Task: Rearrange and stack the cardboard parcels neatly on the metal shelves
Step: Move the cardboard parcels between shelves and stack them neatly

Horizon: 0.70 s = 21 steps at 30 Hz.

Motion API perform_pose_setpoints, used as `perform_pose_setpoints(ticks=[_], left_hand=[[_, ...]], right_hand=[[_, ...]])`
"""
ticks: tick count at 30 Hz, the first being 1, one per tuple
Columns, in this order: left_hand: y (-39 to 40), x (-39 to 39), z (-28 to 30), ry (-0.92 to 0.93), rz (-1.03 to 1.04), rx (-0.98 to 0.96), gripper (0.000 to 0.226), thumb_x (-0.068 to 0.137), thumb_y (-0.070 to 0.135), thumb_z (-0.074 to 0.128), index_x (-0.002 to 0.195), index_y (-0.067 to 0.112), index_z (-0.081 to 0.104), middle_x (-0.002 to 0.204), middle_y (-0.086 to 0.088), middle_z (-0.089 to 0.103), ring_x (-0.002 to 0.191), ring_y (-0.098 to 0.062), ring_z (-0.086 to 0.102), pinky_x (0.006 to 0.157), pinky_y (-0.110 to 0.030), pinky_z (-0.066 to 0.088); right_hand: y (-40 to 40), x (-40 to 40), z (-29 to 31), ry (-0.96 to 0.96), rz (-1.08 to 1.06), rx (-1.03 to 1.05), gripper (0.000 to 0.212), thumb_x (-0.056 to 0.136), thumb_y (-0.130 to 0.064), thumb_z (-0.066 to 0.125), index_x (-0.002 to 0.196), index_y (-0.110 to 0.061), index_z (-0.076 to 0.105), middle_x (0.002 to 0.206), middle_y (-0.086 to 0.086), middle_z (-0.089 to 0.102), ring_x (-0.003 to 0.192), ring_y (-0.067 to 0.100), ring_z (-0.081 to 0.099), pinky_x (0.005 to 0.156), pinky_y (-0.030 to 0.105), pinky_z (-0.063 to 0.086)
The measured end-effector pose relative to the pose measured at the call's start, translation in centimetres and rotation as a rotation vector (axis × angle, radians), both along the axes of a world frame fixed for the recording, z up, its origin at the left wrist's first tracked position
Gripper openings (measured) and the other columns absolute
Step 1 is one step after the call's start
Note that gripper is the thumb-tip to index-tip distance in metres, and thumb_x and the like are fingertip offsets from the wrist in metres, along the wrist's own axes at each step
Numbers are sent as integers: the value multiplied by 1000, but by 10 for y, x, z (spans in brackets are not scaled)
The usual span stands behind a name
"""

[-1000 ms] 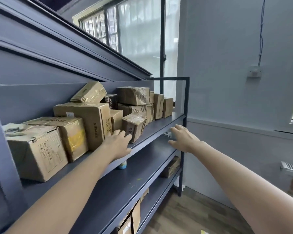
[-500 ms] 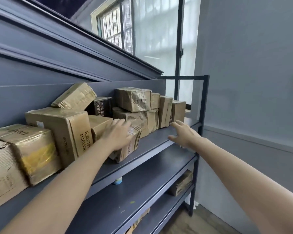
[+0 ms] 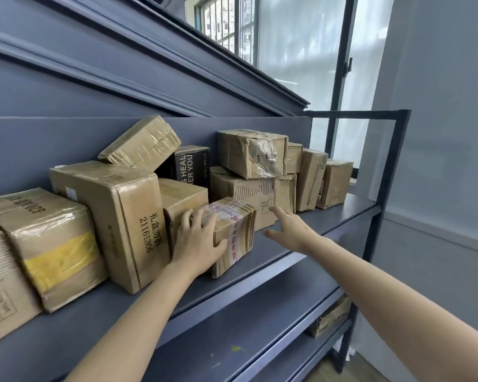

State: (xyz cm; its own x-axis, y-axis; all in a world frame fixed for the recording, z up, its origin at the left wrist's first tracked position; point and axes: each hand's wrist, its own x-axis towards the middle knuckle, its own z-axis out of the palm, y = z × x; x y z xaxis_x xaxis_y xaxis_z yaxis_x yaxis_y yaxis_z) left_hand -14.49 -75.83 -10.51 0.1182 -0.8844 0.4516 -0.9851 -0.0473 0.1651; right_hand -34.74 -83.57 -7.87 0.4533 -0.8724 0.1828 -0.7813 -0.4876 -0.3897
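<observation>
Nearest on the shelf [image 3: 301, 238], at its front edge, the left hand [image 3: 198, 241] grips a small parcel [image 3: 233, 235] wrapped in printed tape, fingers curled over its top near corner and thumb against its side. Just right of it the right hand [image 3: 290, 230] hovers with fingers spread and straight, holding nothing. Left of the small parcel stand a tall box [image 3: 116, 219] with black printing, a box with yellow tape [image 3: 50, 244] beside it, and a smaller box behind the hand. Farther back, a flat parcel [image 3: 141, 143] leans tilted on the tall box beside a black carton [image 3: 189, 165]. Beyond, two boxes sit stacked [image 3: 253, 172], with more upright parcels at the far end [image 3: 323, 183].
</observation>
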Motion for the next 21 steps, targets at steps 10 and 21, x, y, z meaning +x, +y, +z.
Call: perform_pose_setpoints(ticks=[10,21], left_hand=[[-14,16,-31,122,-48,-270,55,74,54,42,121,27,33,134,-9,47,127,-27,25,105,-48,30],[0,-28,-10,802,2,-323,74,92,50,37,149,16,4,157,-4,8,144,-15,8,115,-30,8]], right_hand=[[-43,51,-41,-552,120,387,46,79,-20,74,115,-18,46,104,-6,60,100,12,59,79,17,50],[-31,41,-17,-387,164,219,53,78,-54,64,110,-17,42,110,2,57,98,21,57,79,34,48]])
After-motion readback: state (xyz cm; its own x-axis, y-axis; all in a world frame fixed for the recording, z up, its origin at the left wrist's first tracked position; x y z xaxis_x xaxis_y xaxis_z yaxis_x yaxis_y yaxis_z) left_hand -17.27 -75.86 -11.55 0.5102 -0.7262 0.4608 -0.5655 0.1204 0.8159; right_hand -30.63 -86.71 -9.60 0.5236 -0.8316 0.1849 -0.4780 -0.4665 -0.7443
